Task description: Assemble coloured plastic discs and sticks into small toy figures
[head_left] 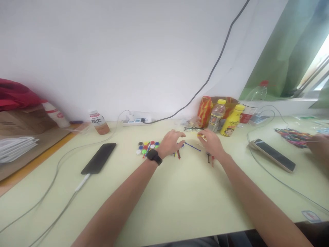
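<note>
My left hand point(170, 143), with a black watch on its wrist, is over the table with thumb and fingers curved apart and nothing visible between them. Round coloured discs point(144, 151) lie beside it, and small coloured sticks point(179, 154) are partly hidden under it. My right hand point(212, 142) has its fingers pinched together on a small yellow piece point(201, 136), whose kind is too small to make out. A thin blue stick point(192, 146) lies between my hands. Next to my right wrist are a black stick point(208, 157) and a red stick point(212, 162).
Eyeglasses point(193, 129), a yellow bottle point(232, 120) and a clear bottle point(217, 116) stand or lie behind my hands. A black phone point(99, 158) charges at left; another phone point(274, 155) lies right. Another person's hand point(318, 145) touches a pile of coloured sticks point(293, 137).
</note>
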The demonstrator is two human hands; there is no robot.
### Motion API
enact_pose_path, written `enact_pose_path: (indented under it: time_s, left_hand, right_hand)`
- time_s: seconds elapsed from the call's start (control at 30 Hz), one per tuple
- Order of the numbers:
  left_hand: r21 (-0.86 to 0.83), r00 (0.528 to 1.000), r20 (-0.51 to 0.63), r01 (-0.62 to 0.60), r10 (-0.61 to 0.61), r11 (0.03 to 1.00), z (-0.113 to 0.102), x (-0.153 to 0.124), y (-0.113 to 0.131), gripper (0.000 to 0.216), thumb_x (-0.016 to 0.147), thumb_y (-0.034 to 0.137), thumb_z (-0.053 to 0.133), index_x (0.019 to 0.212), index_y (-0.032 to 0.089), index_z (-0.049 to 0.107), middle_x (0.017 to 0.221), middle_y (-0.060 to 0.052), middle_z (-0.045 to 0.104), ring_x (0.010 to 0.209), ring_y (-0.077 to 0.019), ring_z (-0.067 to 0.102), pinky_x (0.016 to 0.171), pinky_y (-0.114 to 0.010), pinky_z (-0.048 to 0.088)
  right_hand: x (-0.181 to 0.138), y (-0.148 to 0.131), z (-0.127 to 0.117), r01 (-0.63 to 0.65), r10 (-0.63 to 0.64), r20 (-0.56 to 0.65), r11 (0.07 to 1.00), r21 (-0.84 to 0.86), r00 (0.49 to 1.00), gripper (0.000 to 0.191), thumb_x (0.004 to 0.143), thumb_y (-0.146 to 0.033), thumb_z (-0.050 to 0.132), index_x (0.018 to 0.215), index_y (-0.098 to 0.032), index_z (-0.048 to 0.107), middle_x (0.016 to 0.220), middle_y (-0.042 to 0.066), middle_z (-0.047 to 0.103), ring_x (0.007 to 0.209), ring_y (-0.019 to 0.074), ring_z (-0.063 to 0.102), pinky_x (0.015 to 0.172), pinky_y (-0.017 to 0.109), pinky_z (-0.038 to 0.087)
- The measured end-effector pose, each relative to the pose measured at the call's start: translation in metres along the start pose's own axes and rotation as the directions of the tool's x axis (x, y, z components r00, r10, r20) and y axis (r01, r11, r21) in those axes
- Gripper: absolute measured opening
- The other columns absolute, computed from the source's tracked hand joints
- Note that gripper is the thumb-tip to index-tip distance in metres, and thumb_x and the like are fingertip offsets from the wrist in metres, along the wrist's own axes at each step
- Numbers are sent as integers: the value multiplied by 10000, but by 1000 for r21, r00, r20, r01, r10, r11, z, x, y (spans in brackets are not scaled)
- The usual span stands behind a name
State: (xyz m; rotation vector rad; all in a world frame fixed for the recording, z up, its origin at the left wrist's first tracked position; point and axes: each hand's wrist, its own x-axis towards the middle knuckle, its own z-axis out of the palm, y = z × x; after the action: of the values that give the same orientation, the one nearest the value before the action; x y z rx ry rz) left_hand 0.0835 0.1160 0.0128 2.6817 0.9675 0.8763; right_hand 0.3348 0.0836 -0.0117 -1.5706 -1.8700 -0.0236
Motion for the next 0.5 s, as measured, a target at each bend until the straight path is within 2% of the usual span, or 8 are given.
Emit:
enact_pose_path:
  time_s: [0.07,0.1,0.2,0.27,0.33,0.43,0.5]
  left_hand:
    - [-122,999,-48,1,-7,993,-2,1,3,262,976,301,626,1222,241,693,1216,-55,741,1126,-251,640,988,-399,515]
    - [-181,998,-59,-6,-5,983,-3,2,5,283,981,320,625,1248,246,683,1251,-55,731,1137,-242,648,990,-388,522]
    - [-321,998,-58,-27,9,947,-4,5,12,305,982,367,634,1253,235,681,1250,-68,733,1096,-225,682,951,-361,551]
    - [-408,999,-33,-32,21,913,-5,6,16,263,982,366,635,1181,207,702,1138,-75,762,1013,-207,710,918,-342,566]
    - [-496,999,5,-26,33,868,-6,7,18,216,982,339,628,1100,176,707,1022,-78,773,917,-184,728,879,-318,579]
    - [-570,998,42,-19,52,822,-6,7,19,156,955,291,638,1001,149,683,943,-77,765,839,-163,732,816,-282,584]
    - [-553,998,43,-19,52,833,-5,6,19,105,912,255,662,934,152,660,895,-57,749,818,-158,722,783,-269,576]
  right_hand:
    - [1,-12,0,-12,19,-27,969,247,999,189,967,-369,589,1022,-220,692,1013,94,712,863,247,660,784,393,510]
    - [1,-19,1,-22,26,-6,925,380,1000,213,953,-412,614,1020,-222,683,988,88,715,838,238,661,756,380,517]
    - [-1,-36,6,-99,20,124,733,673,992,272,908,-478,668,990,-220,652,927,71,721,828,226,672,721,352,524]
    - [-3,-43,7,-154,11,194,649,745,981,261,890,-464,674,964,-216,640,898,57,718,815,212,667,719,340,518]
    - [-4,-46,8,-197,19,235,616,763,972,222,871,-418,671,943,-211,636,848,37,705,775,192,646,712,327,507]
    - [-4,-46,6,-231,22,277,616,753,961,140,838,-317,629,919,-202,632,766,2,666,698,162,594,686,302,481]
    - [-3,-43,5,-217,11,276,651,728,961,123,826,-275,582,908,-199,634,763,-7,651,673,151,565,661,285,457]
